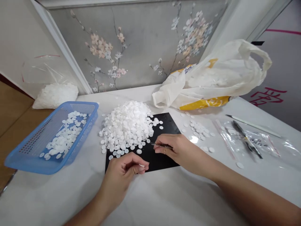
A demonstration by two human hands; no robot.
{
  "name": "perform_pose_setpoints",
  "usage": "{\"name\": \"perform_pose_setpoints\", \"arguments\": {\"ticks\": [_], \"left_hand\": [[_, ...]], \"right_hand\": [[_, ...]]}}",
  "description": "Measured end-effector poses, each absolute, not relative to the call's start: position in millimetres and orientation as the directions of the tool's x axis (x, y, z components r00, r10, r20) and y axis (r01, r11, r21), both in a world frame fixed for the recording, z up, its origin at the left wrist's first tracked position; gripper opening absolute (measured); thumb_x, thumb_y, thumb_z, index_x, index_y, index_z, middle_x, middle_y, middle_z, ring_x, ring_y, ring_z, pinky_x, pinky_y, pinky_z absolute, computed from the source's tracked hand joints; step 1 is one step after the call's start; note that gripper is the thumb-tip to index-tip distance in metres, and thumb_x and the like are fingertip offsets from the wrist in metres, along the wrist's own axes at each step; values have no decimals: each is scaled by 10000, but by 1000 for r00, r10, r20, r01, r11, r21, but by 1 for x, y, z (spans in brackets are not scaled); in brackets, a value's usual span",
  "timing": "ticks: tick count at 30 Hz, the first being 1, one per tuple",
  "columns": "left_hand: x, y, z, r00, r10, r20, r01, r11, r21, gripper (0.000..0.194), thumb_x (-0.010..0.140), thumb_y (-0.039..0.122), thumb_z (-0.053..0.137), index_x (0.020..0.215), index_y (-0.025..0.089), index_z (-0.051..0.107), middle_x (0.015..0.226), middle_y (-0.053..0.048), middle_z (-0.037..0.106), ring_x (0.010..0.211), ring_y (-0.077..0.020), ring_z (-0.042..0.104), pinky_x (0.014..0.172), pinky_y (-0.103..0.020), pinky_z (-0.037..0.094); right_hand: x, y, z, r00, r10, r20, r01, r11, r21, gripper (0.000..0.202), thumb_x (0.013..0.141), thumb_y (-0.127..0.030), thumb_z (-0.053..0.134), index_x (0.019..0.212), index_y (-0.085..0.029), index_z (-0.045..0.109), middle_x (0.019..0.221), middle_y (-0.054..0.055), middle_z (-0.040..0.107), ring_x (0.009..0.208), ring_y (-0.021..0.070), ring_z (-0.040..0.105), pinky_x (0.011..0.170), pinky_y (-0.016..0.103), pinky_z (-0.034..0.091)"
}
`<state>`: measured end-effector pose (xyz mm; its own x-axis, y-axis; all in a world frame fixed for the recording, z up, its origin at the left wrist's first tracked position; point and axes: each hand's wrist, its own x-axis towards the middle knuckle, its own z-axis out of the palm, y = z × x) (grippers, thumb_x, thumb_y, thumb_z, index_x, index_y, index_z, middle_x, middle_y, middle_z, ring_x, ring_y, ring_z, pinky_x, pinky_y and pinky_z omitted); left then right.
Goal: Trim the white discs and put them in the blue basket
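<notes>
Tabletop [150, 201], pale, glossy; floral panel [141, 47] behind; left hand [124, 169] pinching white disc [141, 165], right hand [176, 150] tweezers [162, 145].

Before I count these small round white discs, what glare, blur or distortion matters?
Head view: bright glare on the glossy white tabletop beside the right hand; highlights on the clear plastic bag; heaped white discs soft, washed out; wide-angle stretch towards the borders.

Illegible writing [268, 96]; on grey panel [281, 67], carrier bag [209, 78], clear bag [265, 142]
</notes>
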<state>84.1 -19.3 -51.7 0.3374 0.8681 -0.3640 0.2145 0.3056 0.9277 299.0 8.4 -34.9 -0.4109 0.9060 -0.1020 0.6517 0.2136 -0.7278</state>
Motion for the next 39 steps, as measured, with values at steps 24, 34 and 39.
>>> {"name": "perform_pose_setpoints", "arguments": {"ticks": [24, 34, 39], "left_hand": [[83, -12, -47, 401, 818, -412, 47, 431, 901, 216, 836, 370, 591, 882, 161, 622, 685, -32, 620, 570, -105, 535, 507, -195, 403], [84, -9, -45, 287, 789, -544, -137, 596, 792, 370, 836, 454, 572, 651, 138, 521, 698, -31, 608, 561, -73, 468, 486, -176, 328], [87, -13, -47, 359, 720, -594, -121, 667, 735, 321, 858, 422, 561, 1026, 161, 640, 879, -82, 675, 605, -76, 511, 514, -176, 333]], "right_hand": [[318, 26, -48, -348, 911, -220, 777, 150, -611, 46, 760, -148, 618, 765, -190, 600, 839, -2, 580, 704, 126, 525, 621, 239, 373], [316, 25, -49, -385, 908, -164, 741, 198, -641, 80, 776, -128, 575, 718, -180, 560, 797, -21, 578, 653, 96, 507, 584, 215, 371], [296, 11, -43, -376, 924, 71, 582, 295, -758, 91, 800, -124, 589, 751, -173, 530, 743, -22, 587, 650, 84, 527, 572, 182, 390]]}}
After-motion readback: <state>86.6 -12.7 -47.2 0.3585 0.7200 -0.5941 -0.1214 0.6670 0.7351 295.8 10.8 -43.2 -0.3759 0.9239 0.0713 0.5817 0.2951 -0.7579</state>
